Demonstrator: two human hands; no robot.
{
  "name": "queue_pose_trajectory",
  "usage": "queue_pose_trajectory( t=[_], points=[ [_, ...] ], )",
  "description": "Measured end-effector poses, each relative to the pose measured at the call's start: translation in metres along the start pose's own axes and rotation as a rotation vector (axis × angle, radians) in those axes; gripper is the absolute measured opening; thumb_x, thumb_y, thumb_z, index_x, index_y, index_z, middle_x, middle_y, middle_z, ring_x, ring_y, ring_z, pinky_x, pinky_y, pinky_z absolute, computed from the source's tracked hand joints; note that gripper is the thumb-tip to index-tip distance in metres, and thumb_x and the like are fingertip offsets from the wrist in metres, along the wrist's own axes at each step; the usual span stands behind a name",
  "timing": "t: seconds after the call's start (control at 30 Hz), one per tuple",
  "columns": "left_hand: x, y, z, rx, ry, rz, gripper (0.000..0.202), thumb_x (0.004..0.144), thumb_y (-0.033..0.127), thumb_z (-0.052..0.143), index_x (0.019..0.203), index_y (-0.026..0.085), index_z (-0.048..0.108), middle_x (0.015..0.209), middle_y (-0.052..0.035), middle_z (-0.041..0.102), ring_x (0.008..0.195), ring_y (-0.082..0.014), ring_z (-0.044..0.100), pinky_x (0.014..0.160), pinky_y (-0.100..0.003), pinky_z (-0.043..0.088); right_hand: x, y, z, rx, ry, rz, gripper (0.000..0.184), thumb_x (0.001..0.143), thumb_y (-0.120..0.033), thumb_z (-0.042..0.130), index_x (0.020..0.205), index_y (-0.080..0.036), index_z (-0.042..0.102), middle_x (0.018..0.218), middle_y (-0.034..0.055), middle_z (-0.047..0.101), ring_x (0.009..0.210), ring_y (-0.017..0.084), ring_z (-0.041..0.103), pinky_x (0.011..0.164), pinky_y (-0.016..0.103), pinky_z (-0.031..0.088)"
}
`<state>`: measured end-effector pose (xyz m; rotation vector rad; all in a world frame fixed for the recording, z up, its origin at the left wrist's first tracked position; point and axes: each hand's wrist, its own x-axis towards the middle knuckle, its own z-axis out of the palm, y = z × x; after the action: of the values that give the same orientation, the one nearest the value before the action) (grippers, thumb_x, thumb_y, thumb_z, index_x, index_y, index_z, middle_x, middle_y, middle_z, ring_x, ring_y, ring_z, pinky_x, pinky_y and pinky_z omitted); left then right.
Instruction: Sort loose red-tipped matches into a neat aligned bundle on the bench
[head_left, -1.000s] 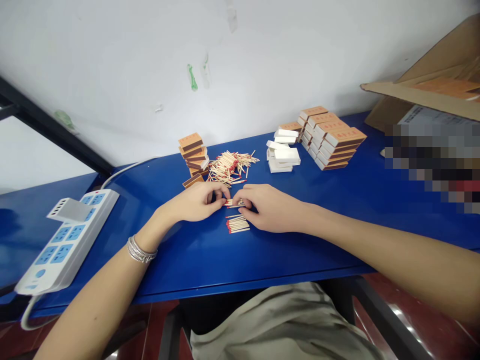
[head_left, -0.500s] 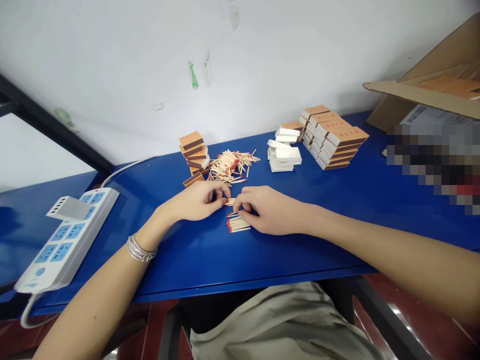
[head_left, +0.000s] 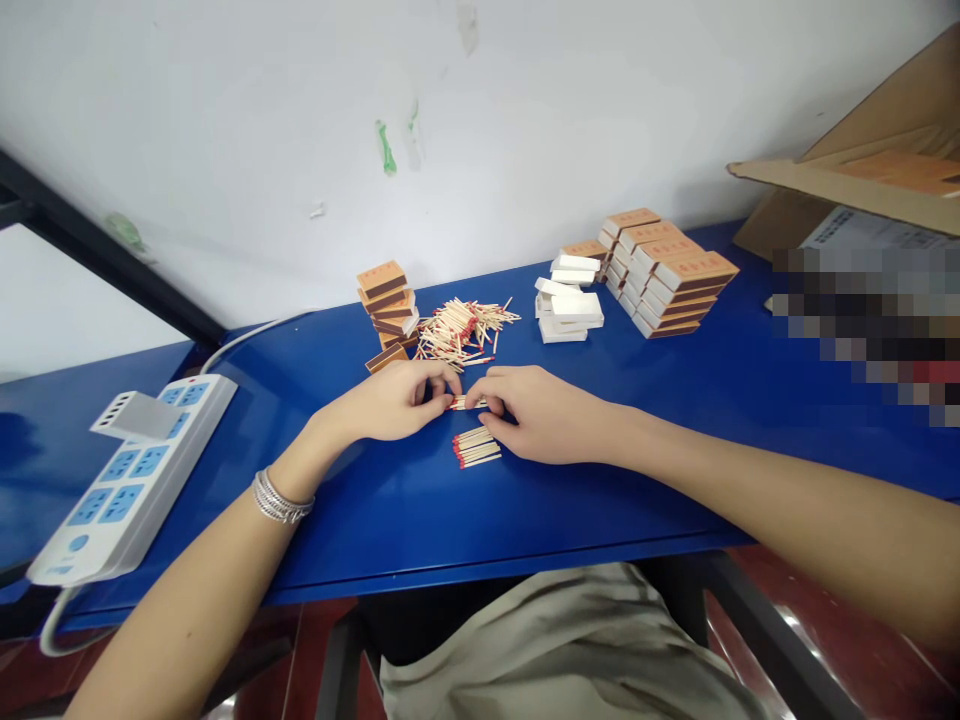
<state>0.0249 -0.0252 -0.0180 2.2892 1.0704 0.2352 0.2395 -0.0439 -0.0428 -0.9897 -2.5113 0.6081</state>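
My left hand (head_left: 401,400) rests on the blue table with thumb and fingers closed on the red-headed end of a small bunch of matches (head_left: 470,403). My right hand (head_left: 544,412) is at the other end of that bunch, its fingertips curled down on it; whether it grips any match is partly hidden. Just below lies a neat row of matches (head_left: 476,449), side by side, heads to the left, near my right thumb. Behind my hands is a loose heap of matches (head_left: 461,330).
Orange matchbox sleeves (head_left: 384,280) are stacked left of the heap. White matchbox trays (head_left: 574,308) are piled right of it, beside stacked matchboxes (head_left: 675,265). A power strip (head_left: 139,470) lies at left; an open cardboard box (head_left: 847,190) stands at right.
My right hand has shifted slightly up, away from the lower row and to the bunch at my left fingers. My left hand has stayed in place.
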Motion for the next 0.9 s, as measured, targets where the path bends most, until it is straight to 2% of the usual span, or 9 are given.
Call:
queue_pose_trajectory(
  t=[0.2,0.4,0.53,0.7,0.9],
  points=[
    [0.0002,0.0004,0.0002,0.004,-0.006,-0.005,0.017,0.084,0.019,0.051,0.097,0.017,0.062,0.067,0.0031,0.055,0.054,-0.0085,0.043,0.053,-0.021,0.036,-0.0002,0.001,0.0008,-0.01,0.004,0.003,0.024,0.084,-0.011,0.055,0.103,-0.014,0.069,0.079,0.0043,0.062,0.071,0.014,0.054,0.071,0.026,0.039],
    [0.0003,-0.0024,0.0013,-0.013,0.006,0.006,0.015,0.084,0.018,0.052,0.094,0.016,0.062,0.064,0.0042,0.052,0.051,-0.0078,0.041,0.051,-0.021,0.035,-0.001,-0.001,0.0003,0.013,-0.041,-0.017,0.02,0.083,-0.01,0.054,0.093,-0.015,0.07,0.078,0.0029,0.058,0.067,0.012,0.05,0.066,0.024,0.036],
    [0.0001,-0.0026,0.0015,-0.012,0.009,0.017,0.014,0.084,0.018,0.052,0.095,0.016,0.062,0.065,0.0039,0.054,0.051,-0.0076,0.042,0.052,-0.021,0.035,-0.0005,0.0,0.0009,0.024,-0.017,-0.029,0.021,0.082,-0.01,0.055,0.097,-0.015,0.069,0.073,0.0012,0.057,0.065,0.012,0.049,0.066,0.024,0.036],
    [-0.0002,-0.0023,0.0018,-0.02,0.006,0.017,0.015,0.085,0.019,0.053,0.097,0.016,0.062,0.065,0.0042,0.053,0.053,-0.0081,0.042,0.053,-0.021,0.036,0.0005,0.0022,0.0014,0.018,0.03,0.031,0.025,0.083,-0.012,0.055,0.104,-0.015,0.068,0.073,0.0008,0.06,0.065,0.012,0.051,0.068,0.025,0.037],
    [-0.0007,-0.002,0.0009,-0.004,-0.003,0.022,0.016,0.083,0.022,0.058,0.098,0.016,0.061,0.067,0.0037,0.054,0.054,-0.0085,0.044,0.053,-0.021,0.037,0.0004,0.0017,0.0012,0.001,0.012,0.045,0.023,0.084,-0.014,0.055,0.104,-0.015,0.067,0.074,0.0016,0.061,0.066,0.013,0.052,0.068,0.026,0.036]
  ],
)
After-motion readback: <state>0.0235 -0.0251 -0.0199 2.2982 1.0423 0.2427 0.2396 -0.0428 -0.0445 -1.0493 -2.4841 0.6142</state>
